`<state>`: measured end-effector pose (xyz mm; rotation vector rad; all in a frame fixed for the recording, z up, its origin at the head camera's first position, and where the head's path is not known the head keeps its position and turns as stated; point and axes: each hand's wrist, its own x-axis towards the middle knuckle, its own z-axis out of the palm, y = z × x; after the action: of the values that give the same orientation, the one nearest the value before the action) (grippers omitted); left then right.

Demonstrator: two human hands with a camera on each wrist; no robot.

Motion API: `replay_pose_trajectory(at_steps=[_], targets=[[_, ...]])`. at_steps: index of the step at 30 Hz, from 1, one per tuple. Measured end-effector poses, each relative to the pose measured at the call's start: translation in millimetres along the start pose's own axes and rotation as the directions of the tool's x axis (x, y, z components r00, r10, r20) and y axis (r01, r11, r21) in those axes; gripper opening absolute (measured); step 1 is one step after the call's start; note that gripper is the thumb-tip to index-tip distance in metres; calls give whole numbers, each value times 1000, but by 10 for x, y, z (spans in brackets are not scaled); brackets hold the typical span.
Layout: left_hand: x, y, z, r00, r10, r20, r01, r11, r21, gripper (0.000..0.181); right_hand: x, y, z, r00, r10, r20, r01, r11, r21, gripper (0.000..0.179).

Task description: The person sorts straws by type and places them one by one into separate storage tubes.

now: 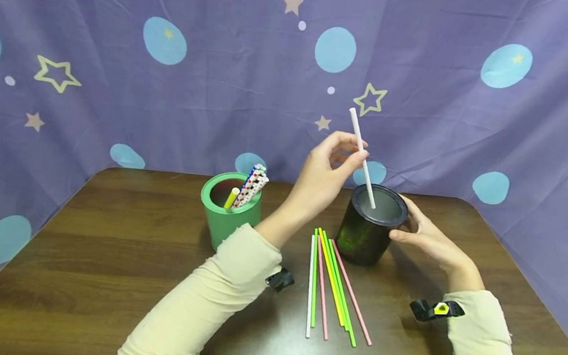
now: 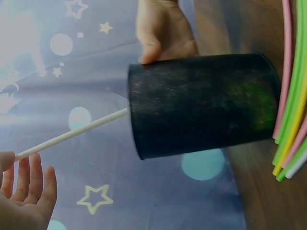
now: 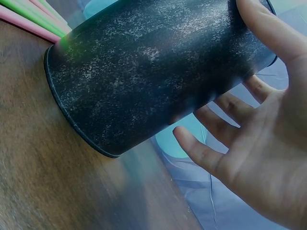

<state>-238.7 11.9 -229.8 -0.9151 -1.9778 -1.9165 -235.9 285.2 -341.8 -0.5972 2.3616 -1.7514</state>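
My left hand (image 1: 324,172) pinches a white straw (image 1: 357,124) between thumb and fingers. The straw slants down, and its lower end is inside the mouth of a black canister (image 1: 362,238); in the left wrist view the rim hides that end of the straw (image 2: 72,135). My right hand (image 1: 430,239) holds the canister from its right side, near the top. In the right wrist view the thumb (image 3: 276,31) lies along the near side and the fingers reach behind. The canister stands upright on the table.
Several loose straws (image 1: 331,286), green, pink, yellow and white, lie fanned out in front of the black canister. To the left stands a green canister (image 1: 231,230) holding patterned straws (image 1: 251,187) and a yellow one. A purple curtain (image 1: 251,84) hangs behind the wooden table (image 1: 105,252).
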Motion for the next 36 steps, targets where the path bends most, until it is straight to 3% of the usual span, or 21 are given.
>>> replay_pose_trajectory(at_steps=[13, 30, 36], targets=[[-64, -286, -38, 995, -97, 26, 92, 984, 156, 17, 1, -13, -3, 1000, -5, 1, 5, 1000, -17, 78], [-185, -498, 31, 978, -183, 98, 148, 944, 294, 17, -25, 20, 24, 1000, -8, -12, 8, 999, -32, 77], [-203, -536, 8, 971, -211, 113, 169, 939, 300, 18, -6, 2, 26, 1000, -16, -9, 16, 999, -36, 76]])
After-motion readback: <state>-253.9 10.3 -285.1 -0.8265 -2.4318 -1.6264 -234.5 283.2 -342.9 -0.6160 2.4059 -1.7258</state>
